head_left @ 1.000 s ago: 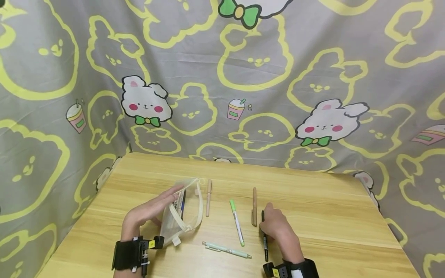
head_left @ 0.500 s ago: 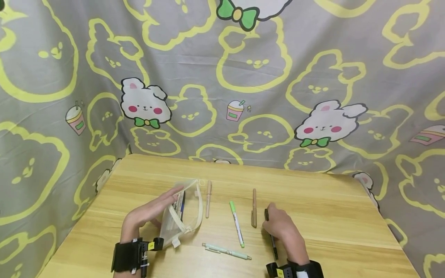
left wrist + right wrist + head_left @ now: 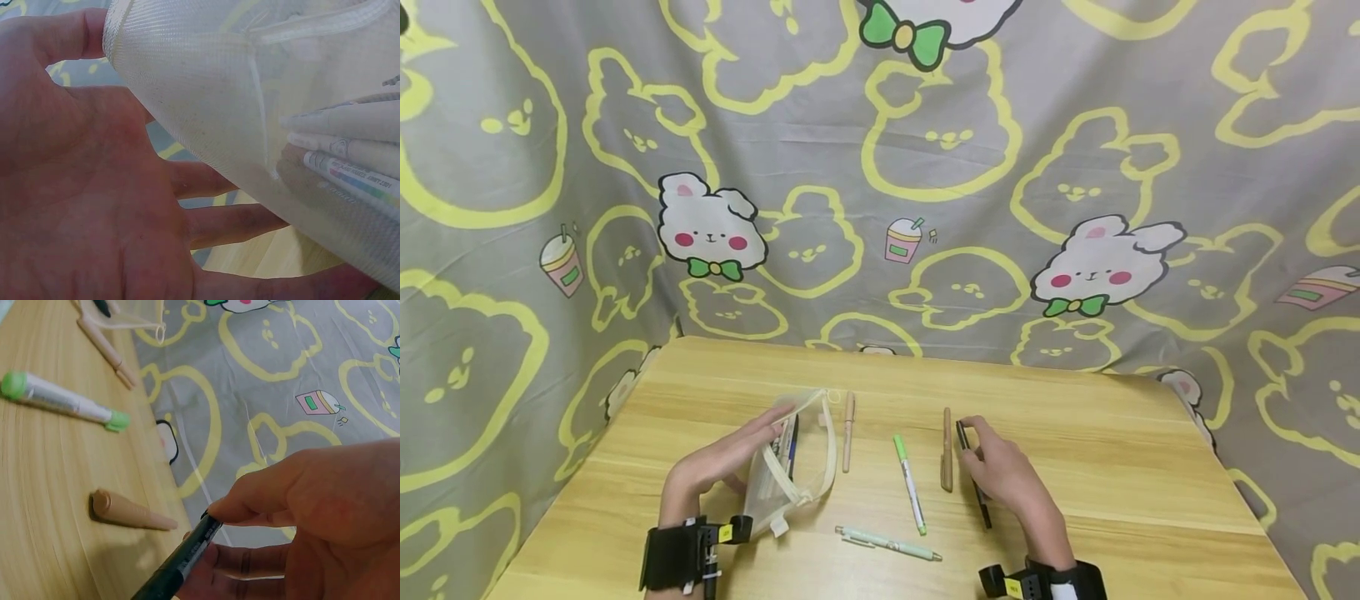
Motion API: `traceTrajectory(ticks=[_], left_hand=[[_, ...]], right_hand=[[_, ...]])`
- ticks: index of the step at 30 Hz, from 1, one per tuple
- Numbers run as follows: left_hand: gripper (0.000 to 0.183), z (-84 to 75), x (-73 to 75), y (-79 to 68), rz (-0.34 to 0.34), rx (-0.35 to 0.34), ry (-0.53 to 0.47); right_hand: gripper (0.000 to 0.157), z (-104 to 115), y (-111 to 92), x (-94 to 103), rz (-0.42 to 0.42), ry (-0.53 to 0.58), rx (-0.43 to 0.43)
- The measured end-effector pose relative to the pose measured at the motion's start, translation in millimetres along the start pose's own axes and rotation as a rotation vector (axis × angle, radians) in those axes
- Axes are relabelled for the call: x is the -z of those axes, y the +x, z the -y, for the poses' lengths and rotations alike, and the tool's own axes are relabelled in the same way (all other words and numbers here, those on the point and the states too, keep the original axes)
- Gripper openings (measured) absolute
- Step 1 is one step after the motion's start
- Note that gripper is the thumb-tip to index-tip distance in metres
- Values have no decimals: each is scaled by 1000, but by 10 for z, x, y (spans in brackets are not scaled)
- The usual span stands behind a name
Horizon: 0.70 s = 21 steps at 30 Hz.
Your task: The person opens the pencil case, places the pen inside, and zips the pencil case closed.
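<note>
My left hand [image 3: 730, 454] holds a see-through zip pencil pouch [image 3: 200, 81] at its side, with fingers behind the mesh in the left wrist view. Several pens [image 3: 350, 122] lie inside the pouch, visible through its wall. Between thumb and fingertips, my right hand [image 3: 1003, 471] pinches a black marker [image 3: 178, 562]. In the head view the marker slants from the fingertips down toward the front, just right of a brown capped pen [image 3: 947, 450]. The right wrist view shows the marker's upper end at the thumb tip.
A pink-beige pen [image 3: 848, 433] lies right of the pouch on the wooden table [image 3: 1120, 442]. A green-and-white marker [image 3: 910, 485] and a mint click pen [image 3: 889, 543] lie between the hands. A patterned curtain [image 3: 820, 167] hangs behind the table.
My right hand has shifted the black marker slightly away from me, and its far end now stands closer to the brown pen's side. The left hand and pouch look unmoved.
</note>
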<state>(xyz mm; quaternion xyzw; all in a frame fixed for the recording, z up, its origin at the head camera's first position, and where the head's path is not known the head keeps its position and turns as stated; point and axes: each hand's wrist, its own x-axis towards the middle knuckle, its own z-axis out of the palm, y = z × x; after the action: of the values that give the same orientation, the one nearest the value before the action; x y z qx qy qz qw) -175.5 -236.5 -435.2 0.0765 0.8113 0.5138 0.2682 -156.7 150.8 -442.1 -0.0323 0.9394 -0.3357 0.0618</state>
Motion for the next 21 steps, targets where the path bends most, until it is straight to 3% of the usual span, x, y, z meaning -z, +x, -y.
traceTrajectory(ticks=[9, 21], left_hand=[[65, 14, 11, -17, -9, 3, -7], [67, 48, 5, 12, -25, 14, -7]], right_hand=[[52, 120, 33, -59, -44, 56, 24], [29, 223, 77, -241, -125, 78, 109]])
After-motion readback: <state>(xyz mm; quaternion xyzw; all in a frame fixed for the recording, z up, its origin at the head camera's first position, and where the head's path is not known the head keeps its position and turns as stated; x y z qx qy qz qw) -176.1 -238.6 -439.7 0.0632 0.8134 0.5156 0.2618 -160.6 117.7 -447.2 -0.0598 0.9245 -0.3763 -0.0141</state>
